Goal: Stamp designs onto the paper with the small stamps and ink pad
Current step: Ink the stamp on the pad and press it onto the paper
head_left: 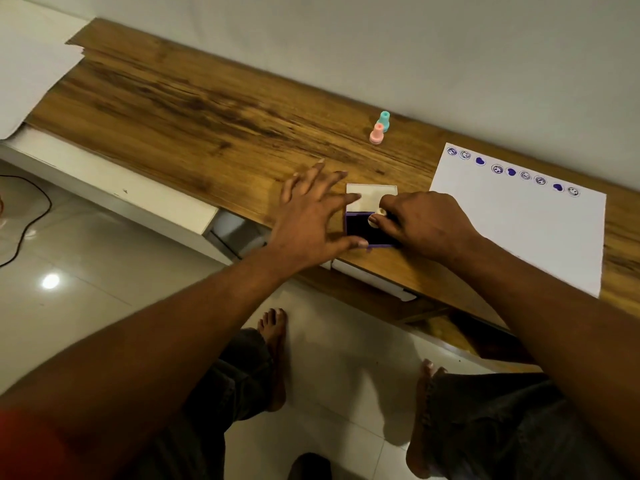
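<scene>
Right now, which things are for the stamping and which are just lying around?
For stamping: ink pad, cream stamp pinched by the right hand, paper, pink stamp, teal stamp.
Just lying about: white sheets far left, black cable at the left edge.

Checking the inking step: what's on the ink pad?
A cream stamp sits on the pad, pinched by the right hand. The left hand touches its edge. The stamp's face and the pad under the right hand are covered.

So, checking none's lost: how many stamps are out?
3: teal stamp and pink stamp together on the desk; cream stamp in the right hand, at the ink pad.
</scene>
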`<state>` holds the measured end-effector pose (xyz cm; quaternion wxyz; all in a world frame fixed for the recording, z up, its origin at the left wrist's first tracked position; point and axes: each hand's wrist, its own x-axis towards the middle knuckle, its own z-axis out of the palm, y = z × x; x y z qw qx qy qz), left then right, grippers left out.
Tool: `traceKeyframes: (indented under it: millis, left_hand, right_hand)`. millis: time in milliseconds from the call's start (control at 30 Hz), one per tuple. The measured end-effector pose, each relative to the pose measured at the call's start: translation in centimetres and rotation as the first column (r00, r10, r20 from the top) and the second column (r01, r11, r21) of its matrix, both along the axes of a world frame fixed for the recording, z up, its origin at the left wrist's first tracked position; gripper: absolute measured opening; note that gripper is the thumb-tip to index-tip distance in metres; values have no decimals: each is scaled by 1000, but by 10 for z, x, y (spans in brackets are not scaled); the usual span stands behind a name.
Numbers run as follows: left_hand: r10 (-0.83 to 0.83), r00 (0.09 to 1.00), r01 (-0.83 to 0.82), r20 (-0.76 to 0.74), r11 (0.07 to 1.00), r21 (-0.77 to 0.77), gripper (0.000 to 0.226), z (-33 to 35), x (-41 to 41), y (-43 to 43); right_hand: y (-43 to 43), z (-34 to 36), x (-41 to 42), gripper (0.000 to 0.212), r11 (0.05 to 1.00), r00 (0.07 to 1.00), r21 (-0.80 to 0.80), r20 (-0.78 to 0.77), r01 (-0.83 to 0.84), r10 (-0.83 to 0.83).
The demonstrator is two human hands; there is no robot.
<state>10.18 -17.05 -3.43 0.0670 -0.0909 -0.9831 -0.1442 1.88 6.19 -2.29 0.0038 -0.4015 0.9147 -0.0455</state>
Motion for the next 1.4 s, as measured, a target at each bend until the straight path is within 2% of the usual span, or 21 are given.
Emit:
traceKeyframes:
  millis: [100, 300, 367, 500, 567, 633, 700, 833, 967, 1167, 1300, 1400]
  left_hand:
    - [6, 998, -4, 57, 999, -35, 82, -11, 1, 8]
    - [53, 997, -57, 53, 996, 75, 80, -18, 1, 6]
    - [68, 995, -74, 75, 993, 87, 81, -18, 1, 7]
    - [88, 987, -107, 132, 984, 142, 80, -20, 0, 6]
    - [93, 985, -117, 146, 979, 166, 81, -21, 0, 7]
    - [105, 984, -130, 141, 975, 179, 81, -22, -1, 7]
    - [110, 984, -137, 138, 970, 203, 81, -22, 0, 6]
    - [108, 981, -144, 164, 964, 225, 79, -23, 0, 6]
    - [112, 980, -150, 167, 961, 231, 74, -23, -3, 8]
    - [128, 974, -169, 185, 958, 231, 74, -19, -4, 12]
    - [118, 974, -144, 196, 982, 122, 78, -14, -10, 11]
    - [132, 958, -148, 254, 988, 43, 80, -3, -14, 13]
  right_hand:
    - [0, -1, 1, 42, 1000, 1000, -28, -7, -1, 1]
    - [1, 12, 5, 43, 999, 999, -1, 33, 33, -33]
    - [-3, 28, 6, 42, 997, 998, -56, -42, 47, -49]
    - [-9, 69, 3, 38, 945, 943, -328, -310, 9, -117]
    - [-14, 68, 7, 36, 948, 931, -317, -355, -36, -83]
    - [-21, 46, 19, 36, 997, 971, -81, -239, -10, -10]
    - [-27, 18, 34, 39, 989, 994, 137, -92, 63, -51]
    - [-30, 0, 44, 33, 943, 974, 285, -193, 171, -119]
    - [-36, 5, 47, 34, 902, 972, 373, -171, 217, -163]
    - [-34, 8, 48, 36, 928, 971, 289, -99, 236, -216]
    - [-28, 3, 41, 37, 962, 977, 173, -36, 212, -209]
    - [-19, 7, 30, 46, 979, 979, 43, -2, 202, -202]
